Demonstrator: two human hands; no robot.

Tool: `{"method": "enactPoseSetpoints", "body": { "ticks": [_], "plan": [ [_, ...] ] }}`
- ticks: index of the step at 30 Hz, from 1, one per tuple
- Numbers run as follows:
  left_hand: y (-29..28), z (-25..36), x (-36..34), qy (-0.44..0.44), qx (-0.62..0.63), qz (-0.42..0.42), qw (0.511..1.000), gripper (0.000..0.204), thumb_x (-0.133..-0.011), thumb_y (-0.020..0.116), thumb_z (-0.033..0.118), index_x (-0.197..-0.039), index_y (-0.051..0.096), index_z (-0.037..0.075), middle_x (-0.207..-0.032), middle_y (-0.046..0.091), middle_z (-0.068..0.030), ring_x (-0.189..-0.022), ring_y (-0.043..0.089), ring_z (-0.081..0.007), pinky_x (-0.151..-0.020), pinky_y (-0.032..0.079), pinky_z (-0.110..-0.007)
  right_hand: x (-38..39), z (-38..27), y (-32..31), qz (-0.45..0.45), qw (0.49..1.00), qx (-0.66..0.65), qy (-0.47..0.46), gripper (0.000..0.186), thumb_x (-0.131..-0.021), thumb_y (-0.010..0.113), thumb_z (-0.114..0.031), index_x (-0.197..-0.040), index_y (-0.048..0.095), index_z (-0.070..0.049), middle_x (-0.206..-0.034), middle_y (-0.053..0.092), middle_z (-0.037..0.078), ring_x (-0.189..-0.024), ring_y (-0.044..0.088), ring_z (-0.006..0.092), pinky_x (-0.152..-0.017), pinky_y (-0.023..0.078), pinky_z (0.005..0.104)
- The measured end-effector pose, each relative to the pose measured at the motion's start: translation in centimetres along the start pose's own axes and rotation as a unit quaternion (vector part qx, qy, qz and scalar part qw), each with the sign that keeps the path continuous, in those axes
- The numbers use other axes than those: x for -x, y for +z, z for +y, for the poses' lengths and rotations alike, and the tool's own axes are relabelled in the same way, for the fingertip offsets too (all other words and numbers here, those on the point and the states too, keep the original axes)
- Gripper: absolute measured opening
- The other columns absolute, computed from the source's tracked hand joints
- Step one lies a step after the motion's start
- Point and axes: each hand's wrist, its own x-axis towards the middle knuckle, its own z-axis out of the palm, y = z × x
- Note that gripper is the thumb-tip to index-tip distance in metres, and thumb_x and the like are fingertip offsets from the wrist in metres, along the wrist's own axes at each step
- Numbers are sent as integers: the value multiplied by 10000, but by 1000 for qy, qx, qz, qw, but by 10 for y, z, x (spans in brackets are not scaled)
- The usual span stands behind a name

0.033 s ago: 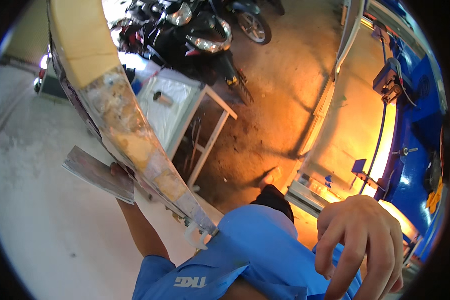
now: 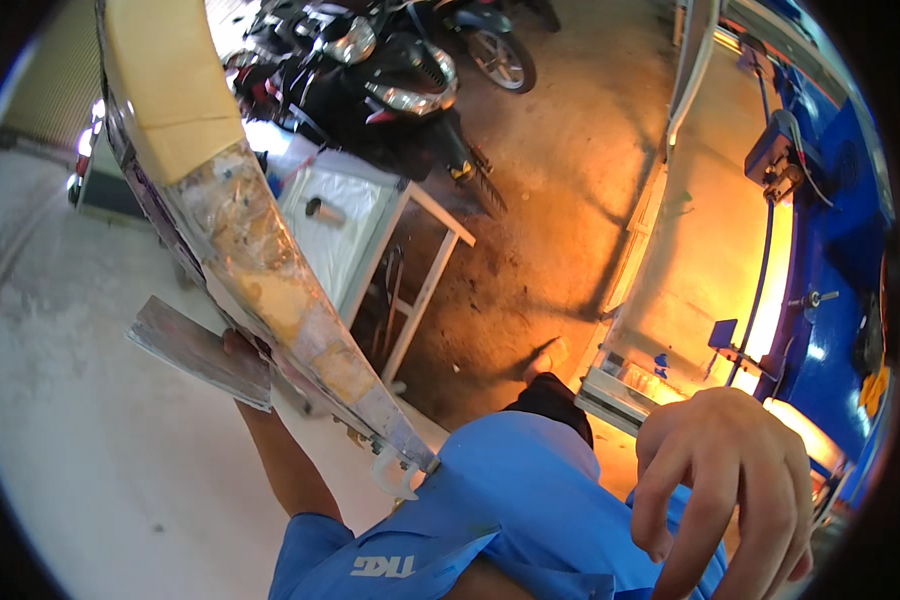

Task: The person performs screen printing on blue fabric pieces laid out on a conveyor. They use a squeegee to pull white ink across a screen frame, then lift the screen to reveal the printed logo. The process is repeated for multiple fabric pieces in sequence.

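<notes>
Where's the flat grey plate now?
Head view, left side: the plate is in the person's left hand, just left of the long curved panel.

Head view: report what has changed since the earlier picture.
Hardly anything: only a slight shift of the scene in the frame, with no visible grasp or release. The left hand still holds the flat grey plate beside the curved, patchy panel; the right hand stays with its fingers curled.

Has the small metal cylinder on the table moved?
No: against the table, the metal cylinder shows no visible shift in any direction.
</notes>
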Motion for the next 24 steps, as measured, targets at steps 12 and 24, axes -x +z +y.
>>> {"method": "enactPoseSetpoints", "body": {
  "ticks": [12,24],
  "plan": [
    [32,-164,-290,31,-255,-115,960,223,-1050,545,180,-860,485,81,-779,478,-12,-774,480,-172,-738,434,-290,41,15,-60,162,972,167,-19,199,-987,683,-289,-942,668,-96,-982,713,138,-825,677,262,-665,455,360],
    [179,-383,-488,-219,29,-305,926,352,-963,678,344,-723,510,150,-644,535,7,-557,538,-126,-449,376,-285,258,49,-205,643,641,410,85,151,-888,753,-119,-799,660,-42,-778,671,61,-728,603,142,-705,471,293]
  ]
}}
